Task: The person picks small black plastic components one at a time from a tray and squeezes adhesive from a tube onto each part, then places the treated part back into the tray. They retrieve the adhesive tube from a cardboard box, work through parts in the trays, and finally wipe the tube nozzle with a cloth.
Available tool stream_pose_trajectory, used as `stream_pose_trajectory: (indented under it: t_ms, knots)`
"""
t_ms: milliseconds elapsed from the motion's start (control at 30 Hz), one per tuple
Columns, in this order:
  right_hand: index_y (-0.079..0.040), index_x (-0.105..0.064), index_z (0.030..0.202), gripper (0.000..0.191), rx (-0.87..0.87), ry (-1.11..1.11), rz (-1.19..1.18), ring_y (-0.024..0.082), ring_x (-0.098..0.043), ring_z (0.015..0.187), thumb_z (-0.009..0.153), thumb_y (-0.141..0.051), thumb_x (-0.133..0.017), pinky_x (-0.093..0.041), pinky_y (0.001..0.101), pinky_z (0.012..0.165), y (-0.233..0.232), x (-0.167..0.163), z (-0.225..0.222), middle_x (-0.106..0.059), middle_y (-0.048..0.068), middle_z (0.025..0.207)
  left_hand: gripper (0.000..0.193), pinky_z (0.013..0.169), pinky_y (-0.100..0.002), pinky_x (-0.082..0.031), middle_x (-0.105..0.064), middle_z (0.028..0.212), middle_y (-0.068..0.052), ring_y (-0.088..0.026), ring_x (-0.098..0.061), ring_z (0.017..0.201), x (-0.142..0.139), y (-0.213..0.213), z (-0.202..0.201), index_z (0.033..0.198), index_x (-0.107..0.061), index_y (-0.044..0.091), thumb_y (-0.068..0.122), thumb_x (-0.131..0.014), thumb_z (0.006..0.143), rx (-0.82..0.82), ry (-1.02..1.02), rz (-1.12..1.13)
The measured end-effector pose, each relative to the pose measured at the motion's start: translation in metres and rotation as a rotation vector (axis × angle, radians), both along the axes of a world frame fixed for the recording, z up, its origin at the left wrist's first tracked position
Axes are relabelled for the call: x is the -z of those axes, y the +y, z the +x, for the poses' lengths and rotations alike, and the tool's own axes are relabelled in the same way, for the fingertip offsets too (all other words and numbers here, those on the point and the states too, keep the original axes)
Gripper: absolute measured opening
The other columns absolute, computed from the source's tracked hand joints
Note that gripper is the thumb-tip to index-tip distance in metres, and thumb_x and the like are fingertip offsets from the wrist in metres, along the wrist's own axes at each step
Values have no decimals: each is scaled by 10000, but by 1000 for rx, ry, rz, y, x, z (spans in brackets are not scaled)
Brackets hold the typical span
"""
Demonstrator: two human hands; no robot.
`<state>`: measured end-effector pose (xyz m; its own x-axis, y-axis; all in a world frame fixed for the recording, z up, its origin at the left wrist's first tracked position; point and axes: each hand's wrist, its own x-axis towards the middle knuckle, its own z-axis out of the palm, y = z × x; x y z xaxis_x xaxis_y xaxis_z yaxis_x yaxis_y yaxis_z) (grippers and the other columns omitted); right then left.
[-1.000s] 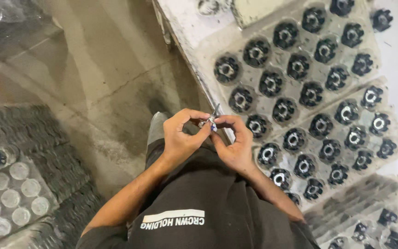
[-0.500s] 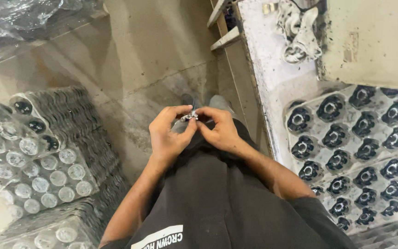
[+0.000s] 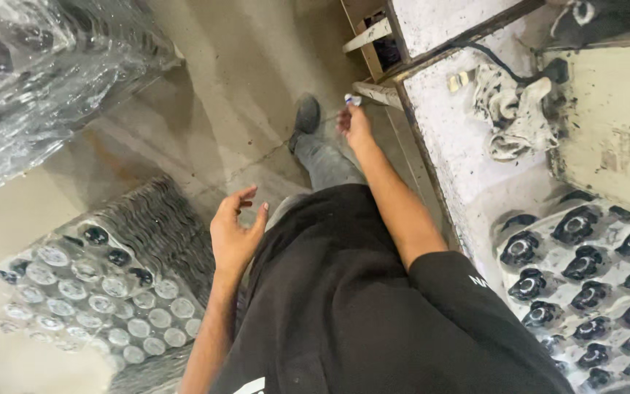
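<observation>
A bare concrete floor (image 3: 205, 87) fills the left and middle of the view, and a pale, grimy counter (image 3: 446, 138) runs down the right side. At the upper left lies a heap of crumpled clear plastic wrap (image 3: 45, 73). On the floor at the lower left stands a stack of clear blister trays (image 3: 103, 292), their round pockets mostly showing pale discs and a few dark ones. At the right, on the counter, lies a tray of black round parts (image 3: 585, 270), each with a shiny ring in its middle, set in rows. Farther up the counter sits a dirty white rag (image 3: 512, 117) beside a black cable. The left hand (image 3: 235, 233) hangs over the floor, palm up, fingers loosely curled and spread, holding nothing. The right hand (image 3: 355, 124) reaches forward by the counter's edge, its fingertips pinching a small whitish piece (image 3: 351, 99) with a blue touch, too small to make out.
</observation>
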<state>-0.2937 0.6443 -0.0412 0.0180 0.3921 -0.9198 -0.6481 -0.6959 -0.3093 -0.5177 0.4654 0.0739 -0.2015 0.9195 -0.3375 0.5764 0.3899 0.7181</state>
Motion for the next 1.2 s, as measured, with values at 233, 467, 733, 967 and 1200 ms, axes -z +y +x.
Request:
stream_pose_trajectory:
  t_ms: [233, 467, 733, 967, 1200]
  knots:
    - [-199, -669, 1016, 209, 199, -211, -20, 147, -674, 657, 987, -390, -588, -566, 348, 566, 84, 11, 20, -700, -43, 783, 357, 886, -351, -565, -744, 1155, -123, -228, -732, 979, 18, 59, -47, 1208, -699, 54, 149, -784, 875, 89, 20, -89]
    - [-89, -684, 988, 221, -299, -168, 131, 158, -645, 650, 984, -310, -700, -520, 319, 530, 57, -21, -18, -692, 39, 807, 370, 841, -353, -570, -754, 1108, -113, -229, -738, 957, 19, 138, -36, 1219, -703, 73, 158, -778, 866, 190, -59, -15]
    - [-30, -627, 1272, 312, -376, -139, 663, 120, -704, 898, 1004, -183, -677, -579, 273, 793, 45, -63, 7, -727, 42, 1103, 351, 879, -355, -563, -744, 1090, -119, -236, -724, 987, 7, 284, 64, 1230, -695, 64, 119, -771, 892, 639, -307, 324]
    - [-6, -612, 1287, 273, -41, -557, 674, 119, -683, 1026, 1019, -55, -621, -570, 275, 898, 75, -88, 44, -731, 51, 1131, 911, 1098, -375, -491, -588, 1456, -183, -297, -608, 1312, 0, 417, 240, 1576, -294, 63, 148, -855, 863, 840, -721, 350]
    - [-35, -628, 1247, 272, 163, -1047, 660, 159, -691, 1000, 980, -43, -682, -561, 301, 921, 147, -108, 85, -728, 45, 1084, 999, 1355, -386, -298, -210, 1743, -198, -265, -389, 1534, -70, 389, 300, 1663, -106, 19, 105, -732, 889, 1123, -1248, 200]
